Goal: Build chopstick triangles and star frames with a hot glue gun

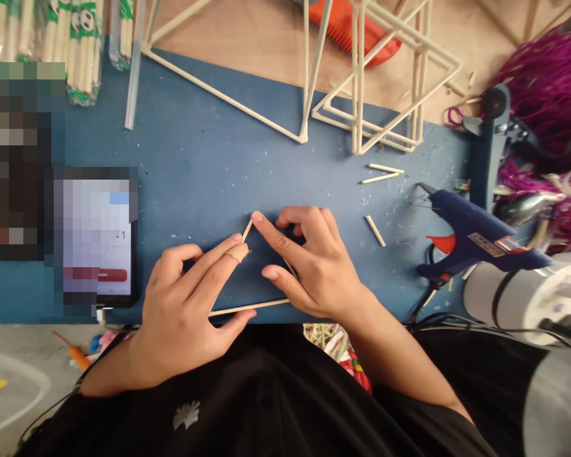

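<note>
A small triangle of thin wooden sticks (261, 305) lies flat near the table's front edge, partly covered by both hands. My left hand (190, 298) has its fingers stretched along the left side, with the thumb spread beside the bottom stick. A tan wrap circles one of its fingers. With its index fingertip, my right hand (318, 260) touches the top corner. The index finger covers much of the right side; the thumb is apart inside the triangle and the other fingers are bent. Neither hand is wrapped round a stick.
At right lie a blue glue gun (476, 231), a white spool (518, 298) and purple strands (547, 82). Stick frames (228, 95) and an orange-red brush-like object (361, 35) are at the back. A phone (118, 241) and bagged sticks (83, 51) are left. Short sticks (375, 230) lie nearby.
</note>
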Tool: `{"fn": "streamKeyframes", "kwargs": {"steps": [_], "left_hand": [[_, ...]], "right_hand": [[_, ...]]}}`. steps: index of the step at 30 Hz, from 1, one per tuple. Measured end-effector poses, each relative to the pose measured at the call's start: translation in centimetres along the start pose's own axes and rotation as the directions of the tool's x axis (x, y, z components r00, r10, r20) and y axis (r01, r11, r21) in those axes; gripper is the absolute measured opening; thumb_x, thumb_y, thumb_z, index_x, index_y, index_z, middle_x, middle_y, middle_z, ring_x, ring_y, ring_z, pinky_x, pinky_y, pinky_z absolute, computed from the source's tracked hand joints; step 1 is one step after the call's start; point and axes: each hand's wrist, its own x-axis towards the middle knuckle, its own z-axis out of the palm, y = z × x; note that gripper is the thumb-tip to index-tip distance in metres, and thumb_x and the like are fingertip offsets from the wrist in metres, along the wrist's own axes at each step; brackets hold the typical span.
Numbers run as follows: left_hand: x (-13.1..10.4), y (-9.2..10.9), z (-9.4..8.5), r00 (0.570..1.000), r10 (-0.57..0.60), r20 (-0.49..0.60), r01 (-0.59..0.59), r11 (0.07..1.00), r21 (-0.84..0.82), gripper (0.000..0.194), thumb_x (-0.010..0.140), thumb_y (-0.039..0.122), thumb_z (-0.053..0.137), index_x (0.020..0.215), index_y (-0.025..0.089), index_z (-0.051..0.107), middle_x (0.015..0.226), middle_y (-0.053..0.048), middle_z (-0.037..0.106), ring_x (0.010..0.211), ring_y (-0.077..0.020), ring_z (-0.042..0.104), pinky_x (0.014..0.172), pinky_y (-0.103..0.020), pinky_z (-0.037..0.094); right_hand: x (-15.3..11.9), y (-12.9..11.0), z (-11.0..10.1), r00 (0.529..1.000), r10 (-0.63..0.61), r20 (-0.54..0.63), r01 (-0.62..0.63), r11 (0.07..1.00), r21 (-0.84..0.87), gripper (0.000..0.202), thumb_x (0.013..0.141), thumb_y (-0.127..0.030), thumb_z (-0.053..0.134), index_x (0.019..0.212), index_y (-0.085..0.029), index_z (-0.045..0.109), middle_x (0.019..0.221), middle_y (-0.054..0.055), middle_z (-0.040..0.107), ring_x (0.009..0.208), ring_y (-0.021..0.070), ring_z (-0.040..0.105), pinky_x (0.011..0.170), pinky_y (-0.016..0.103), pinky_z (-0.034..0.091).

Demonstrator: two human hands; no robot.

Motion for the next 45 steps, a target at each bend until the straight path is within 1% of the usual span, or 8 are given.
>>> {"fn": "streamKeyframes", "kwargs": {"steps": [9, 15, 20, 24, 31, 35, 39, 45], "left_hand": [[0.0, 0.1, -0.1, 1.0, -0.008, -0.001, 0.008, 1.0, 0.007, 0.067, 0.09, 0.029, 0.088, 0.151, 0.018, 0.06, 0.151, -0.009, 0.076, 0.11, -0.0344, 0.062, 0.101, -0.051, 0.057], [0.1, 0.1, -0.2, 1.0, 0.003, 0.007, -0.003, 1.0, 0.009, 0.07, 0.089, 0.029, 0.089, 0.151, 0.019, 0.06, 0.151, -0.009, 0.076, 0.109, -0.0343, 0.062, 0.1, -0.052, 0.058], [0.2, -0.1, -0.1, 0.999, 0.034, 0.02, -0.034, 0.999, 0.014, 0.07, 0.089, 0.028, 0.088, 0.153, 0.022, 0.059, 0.146, -0.006, 0.079, 0.104, -0.0334, 0.064, 0.094, -0.052, 0.057], [0.1, -0.1, -0.3, 0.998, 0.055, 0.034, -0.055, 0.998, 0.009, 0.073, 0.09, 0.027, 0.088, 0.156, 0.023, 0.057, 0.145, -0.007, 0.079, 0.103, -0.0336, 0.066, 0.094, -0.053, 0.058], [-0.9, -0.3, 0.6, 0.954, -0.028, -0.298, 0.044, 0.998, 0.049, 0.087, 0.087, 0.019, 0.093, 0.163, 0.021, 0.052, 0.154, -0.021, 0.07, 0.126, -0.0397, 0.074, 0.097, -0.055, 0.065], [-1.8, -0.3, 1.2, 0.894, -0.08, -0.44, 0.128, 0.988, 0.08, 0.071, 0.087, 0.013, 0.091, 0.151, 0.023, 0.063, 0.122, -0.012, 0.082, 0.103, -0.0322, 0.079, 0.08, -0.047, 0.067], [-2.2, 0.5, 1.6, 0.897, 0.047, -0.439, 0.006, 0.993, 0.117, 0.042, 0.089, 0.026, 0.089, 0.128, 0.02, 0.073, 0.091, -0.004, 0.083, 0.08, -0.0253, 0.076, 0.068, -0.04, 0.062], [-2.6, 1.8, 2.6, 0.927, 0.072, -0.369, -0.007, 0.985, 0.173, 0.073, 0.081, 0.042, 0.098, 0.142, 0.016, 0.068, 0.116, -0.015, 0.086, 0.1, -0.0358, 0.08, 0.085, -0.05, 0.065]], "right_hand": [[-0.2, 0.3, -0.6, 0.998, 0.034, -0.061, -0.024, 0.988, 0.155, 0.061, 0.117, -0.051, 0.042, 0.168, -0.018, 0.054, 0.122, 0.014, 0.068, 0.096, 0.0228, 0.06, 0.091, 0.045, 0.058], [0.1, 0.0, -0.8, 0.949, 0.232, -0.213, -0.18, 0.955, 0.235, 0.034, 0.105, -0.021, 0.068, 0.138, -0.023, 0.079, 0.117, 0.012, 0.075, 0.096, 0.0211, 0.074, 0.081, 0.038, 0.065], [0.4, 0.0, -0.8, 0.97, 0.209, -0.124, -0.185, 0.966, 0.182, 0.045, 0.107, -0.025, 0.067, 0.151, -0.019, 0.07, 0.119, 0.013, 0.074, 0.098, 0.0211, 0.072, 0.083, 0.039, 0.066], [0.7, -0.1, -1.1, 0.963, 0.233, -0.136, -0.196, 0.951, 0.24, 0.03, 0.103, -0.022, 0.072, 0.132, -0.017, 0.079, 0.103, 0.008, 0.077, 0.083, 0.0165, 0.07, 0.075, 0.032, 0.062], [-0.4, 0.3, -1.6, 0.87, 0.366, -0.33, -0.357, 0.93, 0.089, 0.015, 0.101, -0.026, 0.072, 0.108, -0.021, 0.085, 0.087, 0.006, 0.077, 0.06, 0.0137, 0.058, 0.059, 0.032, 0.053], [-1.6, 0.7, -2.1, 0.849, 0.38, -0.368, -0.391, 0.919, 0.049, 0.016, 0.1, -0.025, 0.072, 0.105, -0.024, 0.087, 0.086, 0.005, 0.078, 0.058, 0.0135, 0.059, 0.054, 0.032, 0.053], [-2.1, 0.9, -2.1, 0.866, 0.385, -0.32, -0.377, 0.922, 0.088, 0.019, 0.099, -0.024, 0.073, 0.112, -0.025, 0.088, 0.094, 0.006, 0.079, 0.06, 0.0135, 0.062, 0.055, 0.033, 0.057], [-2.2, 0.9, -2.2, 0.884, 0.35, -0.31, -0.337, 0.937, 0.095, 0.016, 0.097, -0.02, 0.077, 0.108, -0.025, 0.087, 0.093, 0.006, 0.079, 0.064, 0.014, 0.063, 0.058, 0.034, 0.059]]}}
